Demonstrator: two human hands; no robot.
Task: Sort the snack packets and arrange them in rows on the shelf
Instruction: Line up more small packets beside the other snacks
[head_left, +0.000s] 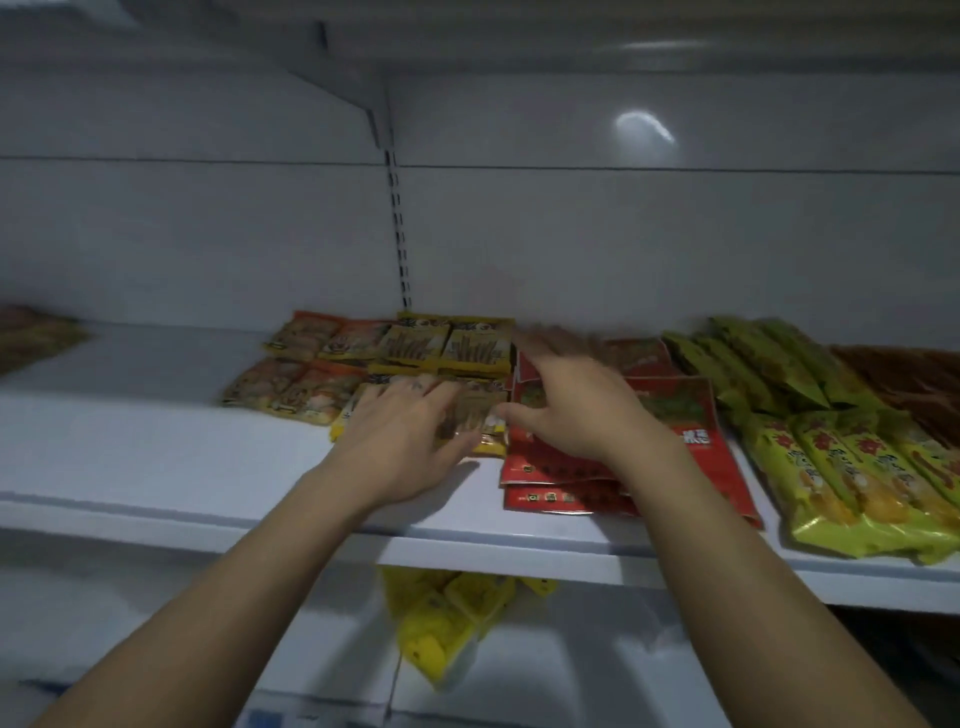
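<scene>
Left hand (400, 431) rests flat on the yellow packets (480, 436), grip spread, holding nothing; right hand (566, 405), same splayed grip, over the red packets (566, 470) beside them.

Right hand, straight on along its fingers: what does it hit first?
Probably the back-row yellow packets, just past the right hand, which reaches over the red packets; if it passes above them, the back wall. Motion blur leaves depth unsure.

Glossy plastic packets (613, 457), smooth shelf (156, 467)
</scene>
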